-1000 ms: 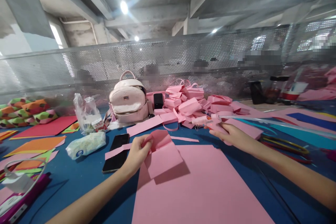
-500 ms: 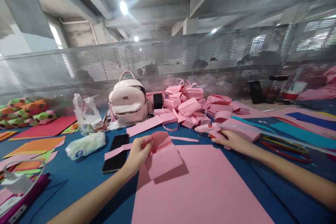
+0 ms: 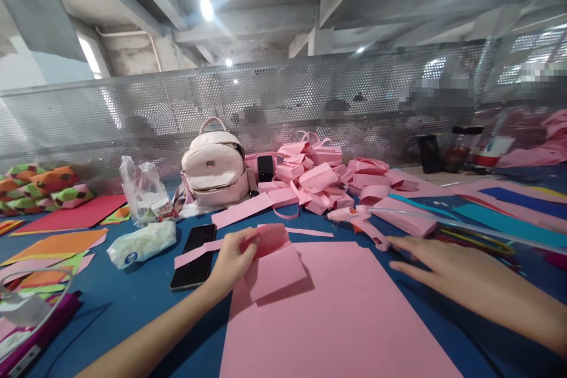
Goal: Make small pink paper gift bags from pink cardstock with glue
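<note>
My left hand [image 3: 237, 257] pinches a folded pink paper piece [image 3: 279, 271], shaped like a small open box or bag, with a torn-looking pink strip [image 3: 195, 256] sticking out to the left. Beneath it lies a large pink paper sheet [image 3: 328, 319]. A pink glue gun [image 3: 361, 223] rests on the blue table just beyond the sheet's far right corner. Apart from its handle, my right hand [image 3: 436, 266] is open and empty, fingers stretched toward the gun.
A black phone [image 3: 194, 266] lies beside my left wrist, near a tissue pack [image 3: 142, 244]. Farther back are a white backpack [image 3: 215, 168] and a heap of pink paper bags [image 3: 316, 174]. At left sits a purple power strip [image 3: 42, 339]; coloured sheets [image 3: 518, 225] lie at right.
My right hand has let go of the glue gun and drawn back to the right, its fingers opening. My left hand keeps hold of the folded paper in nearly the same spot.
</note>
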A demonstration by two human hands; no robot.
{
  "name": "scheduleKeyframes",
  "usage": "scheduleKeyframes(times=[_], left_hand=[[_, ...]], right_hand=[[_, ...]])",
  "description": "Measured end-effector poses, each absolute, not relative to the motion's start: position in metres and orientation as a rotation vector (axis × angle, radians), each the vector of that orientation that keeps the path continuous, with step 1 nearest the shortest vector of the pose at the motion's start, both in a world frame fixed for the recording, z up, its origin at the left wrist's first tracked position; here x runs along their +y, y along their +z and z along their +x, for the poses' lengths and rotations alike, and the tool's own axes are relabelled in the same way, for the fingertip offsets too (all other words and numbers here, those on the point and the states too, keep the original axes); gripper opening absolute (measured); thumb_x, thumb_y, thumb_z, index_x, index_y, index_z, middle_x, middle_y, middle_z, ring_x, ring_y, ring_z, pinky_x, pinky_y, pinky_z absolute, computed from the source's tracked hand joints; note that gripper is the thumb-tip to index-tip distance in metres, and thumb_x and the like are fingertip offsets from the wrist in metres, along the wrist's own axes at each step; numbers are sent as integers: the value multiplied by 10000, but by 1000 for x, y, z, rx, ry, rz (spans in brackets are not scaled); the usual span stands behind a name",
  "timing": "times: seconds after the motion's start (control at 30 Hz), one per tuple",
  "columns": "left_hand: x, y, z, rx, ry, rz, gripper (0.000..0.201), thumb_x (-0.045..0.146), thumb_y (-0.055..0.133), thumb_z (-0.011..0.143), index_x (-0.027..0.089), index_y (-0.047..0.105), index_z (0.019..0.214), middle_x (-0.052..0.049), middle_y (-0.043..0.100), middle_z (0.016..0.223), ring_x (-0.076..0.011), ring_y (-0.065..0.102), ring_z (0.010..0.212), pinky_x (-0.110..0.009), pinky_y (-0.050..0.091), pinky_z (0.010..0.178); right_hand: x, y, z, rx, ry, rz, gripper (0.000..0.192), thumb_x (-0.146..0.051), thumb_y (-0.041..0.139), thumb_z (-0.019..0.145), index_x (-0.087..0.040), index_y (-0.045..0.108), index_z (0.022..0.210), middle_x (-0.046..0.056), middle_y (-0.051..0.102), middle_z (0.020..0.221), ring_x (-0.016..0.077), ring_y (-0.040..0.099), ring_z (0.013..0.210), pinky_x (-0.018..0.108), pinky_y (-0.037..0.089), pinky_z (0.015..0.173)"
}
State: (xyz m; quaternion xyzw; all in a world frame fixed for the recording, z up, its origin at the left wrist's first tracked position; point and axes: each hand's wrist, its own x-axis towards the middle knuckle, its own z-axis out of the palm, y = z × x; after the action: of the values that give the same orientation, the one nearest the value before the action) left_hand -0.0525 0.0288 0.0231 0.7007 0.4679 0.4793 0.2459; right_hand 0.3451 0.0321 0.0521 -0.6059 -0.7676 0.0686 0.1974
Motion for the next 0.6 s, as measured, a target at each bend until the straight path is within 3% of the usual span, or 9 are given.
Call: scheduleKeyframes(times=[0.07, 0.17, 0.37, 0.5, 0.6], left_hand=[[29, 23, -52, 1276, 1304, 1918, 300, 302, 499, 902, 148, 725, 779, -36, 700, 778, -204, 588, 751, -271, 428, 717], [27, 23, -50, 1265, 1303, 1922, 287, 293, 514, 890, 151, 755, 829, -41, 732, 782, -217, 620, 749, -270, 443, 708], [23, 25, -48, 1212, 1286, 1950, 310, 324, 527, 914, 158, 784, 869, -68, 778, 860, -246, 672, 808, -286, 481, 750], [25, 23, -49, 1196, 1275, 1963, 341, 348, 516, 939, 151, 788, 880, -83, 779, 856, -244, 679, 796, -281, 486, 723], [27, 21, -49, 1205, 1274, 1964, 350, 355, 512, 949, 151, 793, 909, -84, 782, 870, -241, 680, 795, -285, 490, 730]], right_hand=[[11, 61, 332, -2268, 422, -1600, 391, -580, 683, 800, -361, 794, 1104, 81, 771, 1123, 455, 695, 1011, 575, 548, 883], [1, 77, 298, -2315, 700, -1435, 320, -564, 655, 847, -386, 792, 1076, 31, 762, 1156, 389, 692, 1062, 492, 574, 892], [42, 63, 224, -1984, 1322, -1001, 408, -517, 637, 890, -272, 698, 1210, 90, 689, 1256, 278, 675, 1069, 308, 580, 690], [64, 32, 195, -1825, 1469, -856, 423, -541, 719, 820, -188, 722, 1054, 76, 688, 1019, 167, 621, 775, 287, 521, 657], [69, 20, 186, -1741, 1496, -829, 372, -536, 731, 816, -176, 708, 908, 15, 613, 842, 128, 540, 697, 271, 472, 668]])
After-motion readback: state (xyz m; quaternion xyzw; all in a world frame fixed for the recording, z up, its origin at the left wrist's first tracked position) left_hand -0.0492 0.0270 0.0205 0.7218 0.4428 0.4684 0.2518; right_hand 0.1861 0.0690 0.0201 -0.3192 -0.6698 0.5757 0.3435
